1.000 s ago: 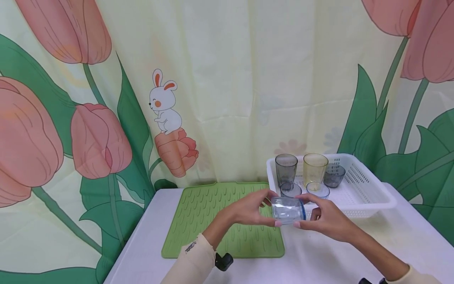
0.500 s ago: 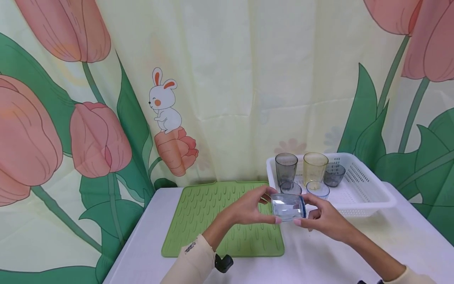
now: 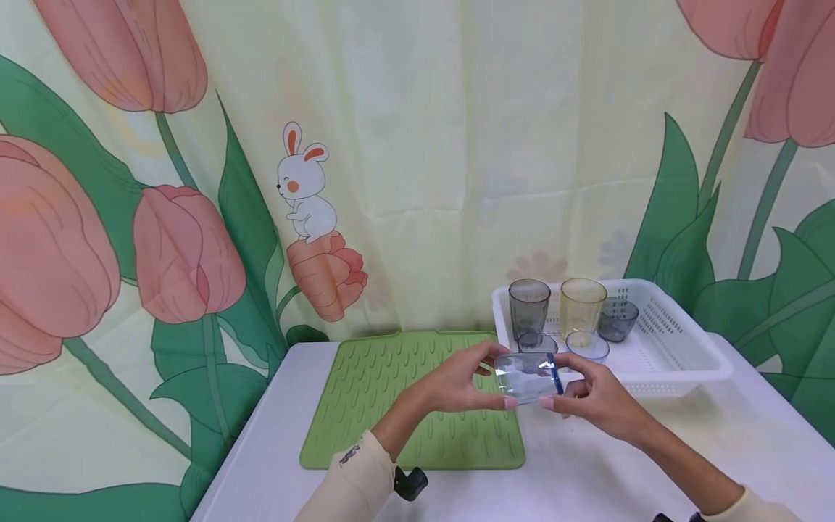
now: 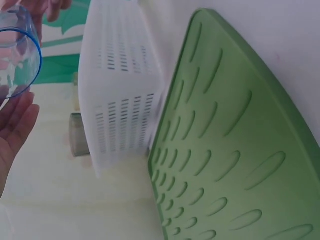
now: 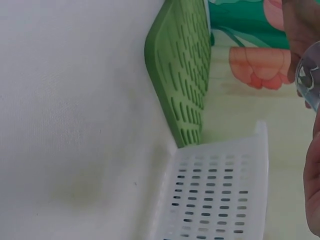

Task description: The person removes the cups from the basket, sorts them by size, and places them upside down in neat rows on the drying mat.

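Note:
Between both hands a clear glass [image 3: 527,378] with a blue rim lies on its side in the air, in front of the basket. My left hand [image 3: 462,380] grips its base end, thumb below and fingers above. At the blue rim end my right hand [image 3: 596,397] pinches it the same way. The left wrist view catches the blue-rimmed end of the glass [image 4: 20,55] at its left edge, with left fingers beneath it. Only a piece of the glass [image 5: 310,75] shows at the right edge of the right wrist view.
A white perforated basket [image 3: 691,362] stands at the right, holding a tall grey glass [image 3: 528,308], a yellow glass [image 3: 583,308], a short dark glass [image 3: 616,320] and two small glasses in front. Left of it a green ridged mat [image 3: 372,406] lies on the white table [image 3: 261,457].
Both hands have kept hold of the glass, which has risen slightly and tilted a little. The basket and mat stay in place, while the view shifts slightly.

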{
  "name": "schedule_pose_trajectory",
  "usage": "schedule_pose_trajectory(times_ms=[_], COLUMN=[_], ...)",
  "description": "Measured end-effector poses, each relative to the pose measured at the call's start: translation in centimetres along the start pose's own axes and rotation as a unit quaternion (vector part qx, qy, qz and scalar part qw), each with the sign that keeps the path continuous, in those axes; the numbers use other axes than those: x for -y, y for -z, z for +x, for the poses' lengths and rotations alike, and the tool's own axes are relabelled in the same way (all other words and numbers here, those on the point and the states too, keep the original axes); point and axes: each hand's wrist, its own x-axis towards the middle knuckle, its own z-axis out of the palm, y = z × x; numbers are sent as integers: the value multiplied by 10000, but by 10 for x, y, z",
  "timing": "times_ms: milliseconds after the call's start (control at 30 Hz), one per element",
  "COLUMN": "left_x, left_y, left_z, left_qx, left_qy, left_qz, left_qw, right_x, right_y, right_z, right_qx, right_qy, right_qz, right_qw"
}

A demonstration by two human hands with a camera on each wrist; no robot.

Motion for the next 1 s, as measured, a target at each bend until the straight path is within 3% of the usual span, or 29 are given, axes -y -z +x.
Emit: schedule_pose_trajectory(times_ms=[433,800,1000], left_x=[4,10,14], left_y=[-5,-11,-13], left_z=[-5,-9,-12], left_qx=[206,317,342], left_qy=[33,83,-26], left_qz=[325,265,221], left_qw=[9993,9991,9992], right_x=[7,6,5], right_y=[-9,-16,-21], right_z=[4,9,11], right_qx=[-283,-183,-140], right_qy=[330,798,798], right_qz=[85,448,514], right_qw=[9990,9956,9954])
